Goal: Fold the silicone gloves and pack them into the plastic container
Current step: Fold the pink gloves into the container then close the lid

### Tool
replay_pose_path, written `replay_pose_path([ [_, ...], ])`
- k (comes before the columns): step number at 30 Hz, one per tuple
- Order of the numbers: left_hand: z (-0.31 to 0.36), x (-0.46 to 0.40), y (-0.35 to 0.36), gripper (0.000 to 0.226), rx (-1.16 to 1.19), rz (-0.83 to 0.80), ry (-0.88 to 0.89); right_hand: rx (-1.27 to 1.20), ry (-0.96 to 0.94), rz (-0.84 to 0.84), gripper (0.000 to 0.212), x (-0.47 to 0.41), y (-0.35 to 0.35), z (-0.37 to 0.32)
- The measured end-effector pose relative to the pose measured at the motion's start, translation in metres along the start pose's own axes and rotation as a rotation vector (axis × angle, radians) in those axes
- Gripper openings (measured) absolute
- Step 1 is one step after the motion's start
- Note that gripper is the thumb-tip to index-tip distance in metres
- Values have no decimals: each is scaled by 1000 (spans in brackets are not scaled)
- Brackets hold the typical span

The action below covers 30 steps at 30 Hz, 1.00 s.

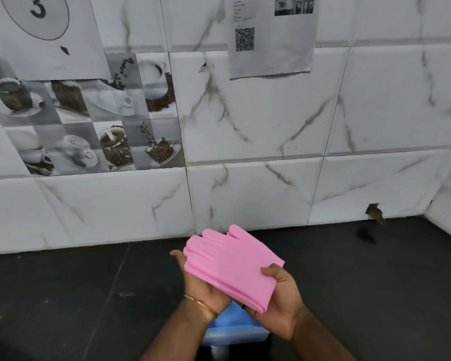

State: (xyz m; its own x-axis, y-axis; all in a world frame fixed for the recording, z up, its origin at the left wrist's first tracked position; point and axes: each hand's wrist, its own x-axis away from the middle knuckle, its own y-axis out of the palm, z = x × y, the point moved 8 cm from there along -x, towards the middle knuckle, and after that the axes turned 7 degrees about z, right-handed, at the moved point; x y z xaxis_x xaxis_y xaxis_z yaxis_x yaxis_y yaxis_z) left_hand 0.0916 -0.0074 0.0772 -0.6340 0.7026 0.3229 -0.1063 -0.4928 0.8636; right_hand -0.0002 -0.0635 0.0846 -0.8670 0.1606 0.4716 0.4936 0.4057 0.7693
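Pink silicone gloves [229, 264] lie stacked flat across both my palms, fingers pointing up toward the wall. My left hand [201, 285] supports them from below at the finger end. My right hand [279, 303] holds the cuff end, with its thumb pressed on top. Under my wrists, partly hidden, sits a blue plastic container [232, 329] near the counter's front edge.
A dark countertop [89, 295] runs left and right of my hands. The white marble-tiled wall [271, 178] stands right behind the gloves, with a side wall at the far right. A chipped hole [374, 211] is at the wall's base.
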Motion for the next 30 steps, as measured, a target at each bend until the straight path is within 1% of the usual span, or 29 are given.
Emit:
replay_pose_path([
  [2,11,1,-9,108,-35,-7,7,72,-13,51,51,-1,-4,0],
  [3,15,2,-12,113,-44,-24,1,108,-22,82,49,-2,-5,0],
  [4,19,3,-15,112,-48,-48,0,143,-35,117,47,-4,-7,-1],
  [6,25,7,-19,99,-50,-83,7,203,-64,196,43,-8,-11,-2],
  [9,28,12,-24,76,-65,-68,14,310,-153,297,42,-15,-19,-5],
  [13,25,17,-42,40,-156,34,20,462,-297,432,43,-17,-39,-10],
  [14,24,19,-49,37,-178,71,1,509,-324,470,46,-17,-44,-12],
  [15,21,20,-55,38,-200,114,-28,577,-355,512,48,-17,-49,-16],
  [17,14,20,-68,39,-246,213,-81,787,-426,585,47,-16,-54,-25],
  [20,2,21,-79,28,-301,327,-127,1198,-515,640,42,-20,-53,-36],
  [22,-4,22,-82,26,-325,355,-150,1485,-563,654,48,-24,-48,-40],
  [23,-7,23,-83,28,-331,361,-158,1582,-587,649,52,-25,-46,-41],
  [26,-11,23,-89,34,-346,391,-171,1771,-626,620,58,-26,-42,-37],
  [28,-13,22,-92,36,-344,404,-181,1943,-630,606,60,-27,-42,-32],
  [30,-15,20,-95,37,-339,417,-183,2023,-661,592,55,-26,-39,-29],
])
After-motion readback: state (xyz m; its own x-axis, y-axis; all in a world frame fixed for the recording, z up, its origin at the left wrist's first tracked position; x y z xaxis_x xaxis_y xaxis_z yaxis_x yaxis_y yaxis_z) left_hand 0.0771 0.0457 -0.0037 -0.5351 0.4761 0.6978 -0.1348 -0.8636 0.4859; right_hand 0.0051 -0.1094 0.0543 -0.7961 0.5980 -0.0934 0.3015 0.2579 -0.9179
